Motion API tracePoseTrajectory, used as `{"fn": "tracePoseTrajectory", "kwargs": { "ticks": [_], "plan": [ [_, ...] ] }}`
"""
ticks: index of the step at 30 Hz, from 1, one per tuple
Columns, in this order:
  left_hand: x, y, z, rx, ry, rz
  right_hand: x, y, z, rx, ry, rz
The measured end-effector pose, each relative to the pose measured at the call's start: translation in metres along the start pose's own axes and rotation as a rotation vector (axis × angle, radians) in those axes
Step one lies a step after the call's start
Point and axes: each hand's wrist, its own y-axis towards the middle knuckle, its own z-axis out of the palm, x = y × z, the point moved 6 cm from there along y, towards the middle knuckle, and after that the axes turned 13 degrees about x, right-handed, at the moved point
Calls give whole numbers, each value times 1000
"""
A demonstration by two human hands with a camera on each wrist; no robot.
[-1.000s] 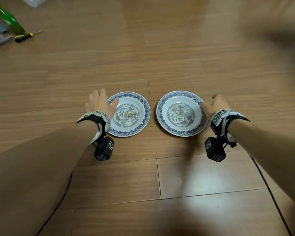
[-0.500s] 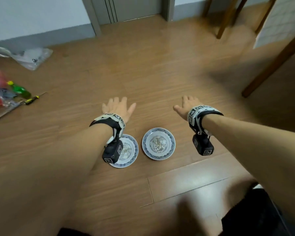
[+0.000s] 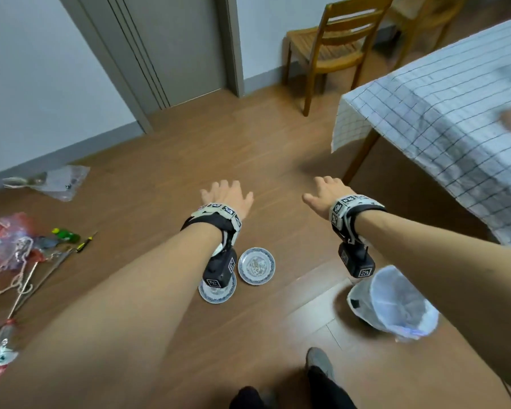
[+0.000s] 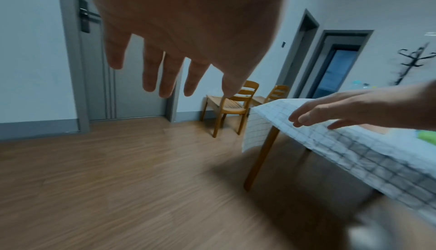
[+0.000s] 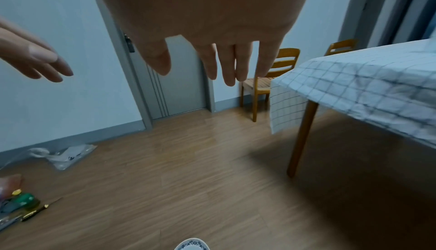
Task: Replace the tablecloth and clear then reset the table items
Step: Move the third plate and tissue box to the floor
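Bare forearms; black-white wrist straps (image 3: 216, 215) with square markers; black camera boxes (image 3: 356, 262) beneath; dark trousers.

the right hand (image 5: 207, 21) hangs at the top of the view, palm toward the camera, its fingers (image 5: 230, 67) straight and spread a little, holding nothing. the left hand (image 5: 35, 56) reaches in from the left edge, fingers straight too. below them lies a wooden floor (image 5: 188, 179). on the right stands the counter (image 5: 302, 138), draped in a white checked tablecloth (image 5: 365, 90) whose corner hangs down past one leg. a wooden chair (image 5: 271, 79) stands by the grey door (image 5: 179, 90). a blue-rimmed plate (image 5: 192, 244) peeks in at the bottom edge. at lower left lie a plastic bag (image 5: 68, 155), what may be a green bottle (image 5: 24, 199), blurred, and a screwdriver (image 5: 37, 211).
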Motion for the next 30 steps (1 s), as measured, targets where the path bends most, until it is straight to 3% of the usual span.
{"fn": "tracePoseTrajectory", "kwargs": {
  "ticks": [6, 12, 19, 30],
  "plan": [
    [-66, -62, -41, 43, 59, 145, -62, -104, -32, -43, 105, 133],
    [-170, -97, -68, -10, 115, 298, -174, -191, -37, -87, 244, 290],
    [-344, -130, -72, -2, 194, 491, -320, -266, -19, -167, 411, 483],
    [-661, -164, -46, 69, 285, 677, -586, -316, -30, -203, 545, 510]
  ]
}}
